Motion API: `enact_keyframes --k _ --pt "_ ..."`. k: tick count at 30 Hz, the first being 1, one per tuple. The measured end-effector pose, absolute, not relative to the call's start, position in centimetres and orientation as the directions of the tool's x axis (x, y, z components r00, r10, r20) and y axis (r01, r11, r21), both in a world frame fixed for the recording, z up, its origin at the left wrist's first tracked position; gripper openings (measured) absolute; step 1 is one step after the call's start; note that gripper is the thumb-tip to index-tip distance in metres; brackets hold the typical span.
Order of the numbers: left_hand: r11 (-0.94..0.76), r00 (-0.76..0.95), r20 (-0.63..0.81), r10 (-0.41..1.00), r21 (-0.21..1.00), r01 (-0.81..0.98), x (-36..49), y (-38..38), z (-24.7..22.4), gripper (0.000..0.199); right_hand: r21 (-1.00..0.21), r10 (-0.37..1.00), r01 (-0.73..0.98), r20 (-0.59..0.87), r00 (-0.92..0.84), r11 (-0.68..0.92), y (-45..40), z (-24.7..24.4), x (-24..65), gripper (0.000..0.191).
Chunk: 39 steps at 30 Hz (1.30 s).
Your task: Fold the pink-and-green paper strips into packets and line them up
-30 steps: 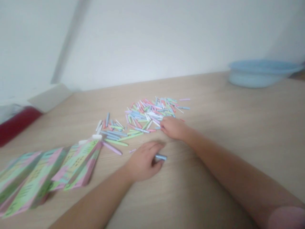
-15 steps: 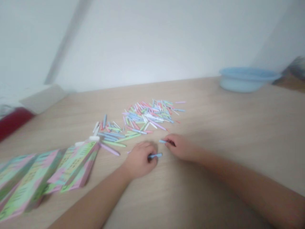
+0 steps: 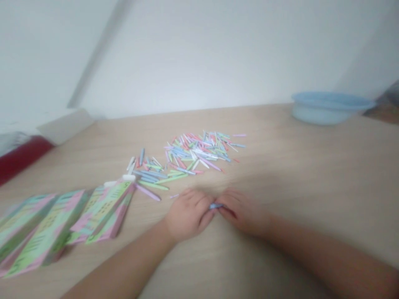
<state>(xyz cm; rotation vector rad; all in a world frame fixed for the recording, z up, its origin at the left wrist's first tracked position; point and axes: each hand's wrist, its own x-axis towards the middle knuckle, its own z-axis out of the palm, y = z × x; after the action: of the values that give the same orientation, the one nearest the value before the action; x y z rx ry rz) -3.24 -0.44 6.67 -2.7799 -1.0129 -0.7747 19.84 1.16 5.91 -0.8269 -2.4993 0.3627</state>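
Left hand (image 3: 188, 215) and right hand (image 3: 241, 211) together, fingertips closed from both sides on a small blue strip (image 3: 216, 206), working it by hand just in front of the pastel strip pile (image 3: 199, 151).

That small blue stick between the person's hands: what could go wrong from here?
The small blue stick is tiny and held between the left hand and right hand, so it could slip or bend. On the smooth wooden table it might roll away. A careless hand movement could also disturb the nearby loose pile of pastel sticks.
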Motion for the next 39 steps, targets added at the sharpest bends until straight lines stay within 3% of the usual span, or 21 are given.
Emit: enact_keyframes --k 3,6,11,16,21,25,27,33,39 --pt "-0.754 0.648 0.413 0.64 0.175 0.633 -2.7 -0.9 6.5 0.028 -0.241 0.55 0.496 0.295 -0.781 0.834 1.2 6.2 20.5 0.024" --pt "-0.751 0.656 0.38 0.652 0.206 0.627 -2.4 -1.3 5.9 0.052 -0.199 0.513 0.476 0.236 -0.825 0.857 1.0 6.7 20.9 0.032" --pt "-0.734 0.667 0.315 0.675 0.186 0.654 -2.2 -1.3 5.4 0.061 -0.273 0.543 0.473 0.338 -0.768 0.838 1.2 7.1 21.7 0.029" --pt "-0.715 0.646 0.314 0.695 0.213 0.666 -2.1 -1.4 6.9 0.021 -0.423 0.74 0.611 0.452 -0.498 0.669 3.7 7.4 23.1 0.015" --pt "-0.821 0.763 0.306 0.57 0.176 0.543 -1.7 -1.8 7.4 0.027 -0.611 0.823 0.552 0.419 -0.383 0.568 6.5 8.6 19.8 0.018" --pt "-0.839 0.803 0.248 0.542 0.213 0.501 -1.3 -1.8 7.3 0.044 -0.489 0.776 0.607 0.313 -0.548 0.626 9.3 9.5 13.2 0.018" --pt "-0.824 0.803 0.197 0.562 0.214 0.524 -1.1 -1.8 7.4 0.044 -0.405 0.789 0.683 0.216 -0.575 0.608 11.4 9.8 9.8 0.02" --pt "-0.8 0.8 0.117 0.589 0.231 0.554 -1.0 -1.4 7.9 0.037 -0.245 0.817 0.796 -0.028 -0.576 0.553 17.9 9.9 2.2 0.022" --pt "-0.765 0.777 0.058 0.627 0.236 0.6 -0.9 -0.8 7.5 0.045 -0.038 0.814 0.839 -0.222 -0.536 0.542 20.7 10.0 -2.0 0.038"
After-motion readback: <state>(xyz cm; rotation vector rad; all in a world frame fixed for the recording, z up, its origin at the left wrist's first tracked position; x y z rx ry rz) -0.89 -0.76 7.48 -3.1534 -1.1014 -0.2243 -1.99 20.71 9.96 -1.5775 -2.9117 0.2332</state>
